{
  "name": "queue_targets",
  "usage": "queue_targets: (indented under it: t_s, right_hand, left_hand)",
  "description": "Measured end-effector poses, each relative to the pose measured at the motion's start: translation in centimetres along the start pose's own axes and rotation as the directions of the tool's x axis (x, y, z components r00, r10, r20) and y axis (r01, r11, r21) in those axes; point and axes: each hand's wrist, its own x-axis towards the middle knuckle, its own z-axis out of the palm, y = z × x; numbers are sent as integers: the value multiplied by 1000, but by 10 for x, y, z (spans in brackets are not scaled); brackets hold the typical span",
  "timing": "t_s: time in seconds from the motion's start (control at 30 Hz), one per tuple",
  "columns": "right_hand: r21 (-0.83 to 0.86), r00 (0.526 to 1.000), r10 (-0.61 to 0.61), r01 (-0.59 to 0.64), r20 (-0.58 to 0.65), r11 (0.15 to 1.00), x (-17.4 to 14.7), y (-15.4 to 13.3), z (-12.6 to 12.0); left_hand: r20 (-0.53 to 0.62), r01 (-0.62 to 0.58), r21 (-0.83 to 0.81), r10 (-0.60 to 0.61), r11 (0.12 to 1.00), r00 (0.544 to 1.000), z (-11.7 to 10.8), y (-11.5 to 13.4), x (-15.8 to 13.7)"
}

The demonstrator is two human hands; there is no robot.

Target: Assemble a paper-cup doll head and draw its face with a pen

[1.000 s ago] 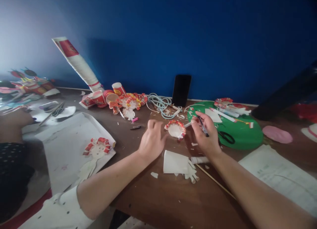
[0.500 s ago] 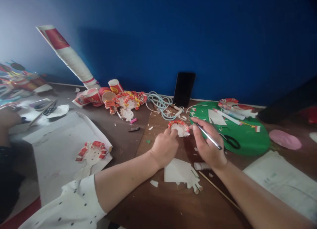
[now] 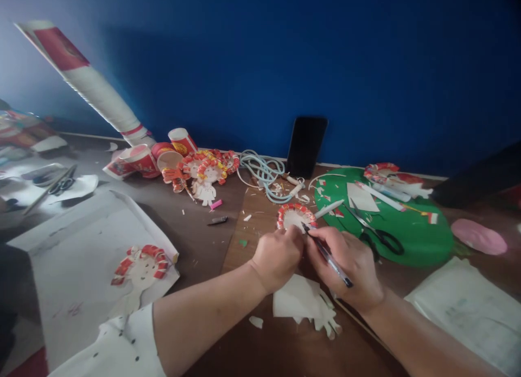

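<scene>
My right hand (image 3: 352, 268) is closed around a clear-barrelled pen (image 3: 334, 264), whose dark tip is at the white face of a small paper figure. Red-and-white paper curls rim the top of this paper figure (image 3: 293, 216). My left hand (image 3: 280, 257) is closed at the figure's lower edge, its fingertips hiding that part. Below my hands lies a white paper piece (image 3: 296, 296), beside a hand-shaped paper cutout (image 3: 328, 317). Just beyond my right hand, scissors (image 3: 378, 233) rest on a green round sheet (image 3: 423, 241).
A black phone (image 3: 307, 146) leans against the blue wall, beside a coiled pale cable (image 3: 262, 170). Paper cups (image 3: 142, 159) and curl-rimmed figures (image 3: 209, 173) stand back left. Another curl-rimmed figure (image 3: 142, 268) lies on a large white sheet (image 3: 73, 279). A pink oval (image 3: 479, 236) is at right.
My right hand has lowered the pen from beside the figure to its face and moved close to my left hand. A white pointed stick and the scissors' blades now show. The view has shifted slightly.
</scene>
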Motion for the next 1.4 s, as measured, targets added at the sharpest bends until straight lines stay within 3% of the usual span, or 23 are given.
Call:
queue_targets:
  t_s: [0.17,0.43,1.4]
  right_hand:
    - [16,991,-22,20,130,1000,1,-3,0]
    - [101,974,12,-36,226,994,-4,4,5]
    - [51,970,4,-17,243,999,-2,5,6]
  left_hand:
    - [6,19,-16,-19,1000,1000,-1,2,0]
    - [12,-2,-45,3,999,1000,-2,3,-2]
    - [-35,-21,16,22,1000,999,2,5,-6]
